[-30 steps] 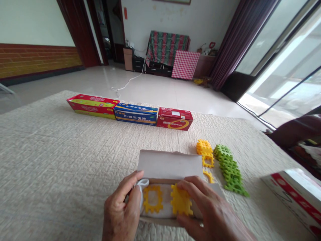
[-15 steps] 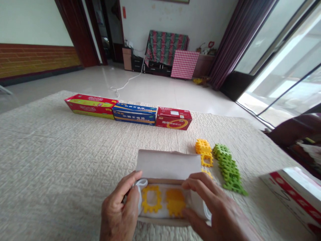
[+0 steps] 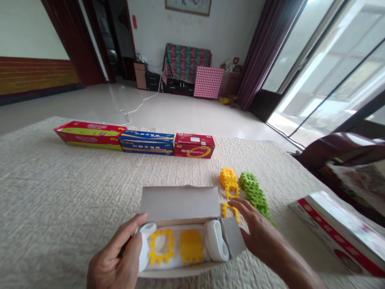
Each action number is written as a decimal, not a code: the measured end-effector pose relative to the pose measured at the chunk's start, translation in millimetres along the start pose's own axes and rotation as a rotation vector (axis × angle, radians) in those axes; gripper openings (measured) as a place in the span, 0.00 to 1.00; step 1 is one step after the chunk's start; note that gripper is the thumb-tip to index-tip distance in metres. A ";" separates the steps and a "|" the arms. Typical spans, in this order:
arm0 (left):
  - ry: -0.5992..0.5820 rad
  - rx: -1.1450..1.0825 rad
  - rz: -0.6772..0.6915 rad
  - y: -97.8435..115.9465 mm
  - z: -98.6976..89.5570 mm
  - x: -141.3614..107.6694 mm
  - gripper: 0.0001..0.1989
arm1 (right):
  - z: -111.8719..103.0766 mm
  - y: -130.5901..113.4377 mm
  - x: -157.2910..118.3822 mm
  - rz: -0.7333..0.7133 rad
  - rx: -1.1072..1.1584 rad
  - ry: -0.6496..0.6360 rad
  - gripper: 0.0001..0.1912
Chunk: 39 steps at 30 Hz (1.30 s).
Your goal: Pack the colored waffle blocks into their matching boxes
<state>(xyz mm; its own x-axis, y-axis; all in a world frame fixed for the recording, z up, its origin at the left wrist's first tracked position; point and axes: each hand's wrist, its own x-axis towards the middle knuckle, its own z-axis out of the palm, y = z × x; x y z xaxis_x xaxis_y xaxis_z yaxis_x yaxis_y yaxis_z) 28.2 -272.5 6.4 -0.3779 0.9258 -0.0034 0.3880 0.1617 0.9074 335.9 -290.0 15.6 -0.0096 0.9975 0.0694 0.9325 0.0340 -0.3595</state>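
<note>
An opened cardboard box (image 3: 180,202) with its grey lid flap raised sits in front of me. White foam padding (image 3: 215,241) lines it, and a yellow square frame block (image 3: 161,247) and a more solid yellow block (image 3: 191,246) lie on the padding. My left hand (image 3: 118,255) grips the box's left end, thumb inside the rim. My right hand (image 3: 255,226) is stretched out past the box's right flap, fingers apart, over a loose yellow block (image 3: 231,210) on the cover. I cannot tell whether the fingertips touch that block.
Beyond lie a stack of yellow blocks (image 3: 229,180) and a row of green blocks (image 3: 255,192). A red-green box (image 3: 90,134), a blue box (image 3: 146,142) and a red box (image 3: 195,145) line the far edge. A white-red box (image 3: 339,237) stands at right.
My right hand has left the inside of the box and moved right to the loose yellow block. My left hand stays on the box. The view has shifted to the right.
</note>
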 end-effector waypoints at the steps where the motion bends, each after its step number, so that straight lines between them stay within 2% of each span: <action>1: 0.018 0.004 -0.002 1.6 0.6 -1.2 0.17 | 2.1 -2.1 1.2 0.009 0.009 0.006 0.26; 4: 0.035 -0.005 -0.002 5.6 4.3 -5.6 0.16 | 3.7 -7.9 5.1 0.036 0.025 0.008 0.22; 8: -0.001 -0.017 -0.007 3.2 6.3 -4.7 0.16 | 3.5 -11.4 11.6 0.072 0.008 -0.014 0.15; 13: -0.004 -0.052 0.010 2.4 7.2 -5.0 0.17 | 5.9 0.7 14.4 0.113 0.004 -0.021 0.14; 15: 0.020 -0.062 0.024 4.7 8.9 -7.3 0.16 | 0.2 7.0 11.2 0.136 -0.025 0.055 0.16; 17: 0.023 -0.066 0.041 5.7 9.9 -8.3 0.16 | -11.9 6.1 5.5 0.133 -0.072 0.183 0.15; 19: 0.013 -0.062 0.056 4.3 9.3 -6.9 0.16 | -27.2 -6.7 -1.6 0.069 -0.090 0.306 0.15; 21: -0.018 -0.042 0.065 1.1 7.4 -3.9 0.16 | -39.7 -30.6 -8.5 -0.051 -0.050 0.341 0.17; 24: -0.057 -0.016 0.065 -3.0 4.5 0.2 0.16 | -44.7 -72.2 -14.1 -0.260 0.062 0.194 0.18; 27: -0.044 -0.018 0.058 -2.5 4.4 0.5 0.16 | -37.0 -97.6 -13.3 -0.315 0.145 0.010 0.19; 34: -0.002 -0.041 0.038 6.8 9.6 -6.8 0.16 | -25.1 -95.7 -9.0 -0.241 0.130 -0.078 0.20; 39: 0.023 -0.059 0.042 11.0 11.4 -10.1 0.16 | -24.9 -94.2 -8.8 -0.233 0.140 -0.023 0.18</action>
<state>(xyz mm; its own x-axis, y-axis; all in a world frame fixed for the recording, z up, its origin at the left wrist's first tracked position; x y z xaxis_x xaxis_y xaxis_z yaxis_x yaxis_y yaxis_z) 45.8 -276.2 11.7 -0.3818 0.9232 0.0445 0.3541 0.1016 0.9297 257.2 -303.5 72.0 -0.2278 0.9629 0.1443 0.8453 0.2692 -0.4615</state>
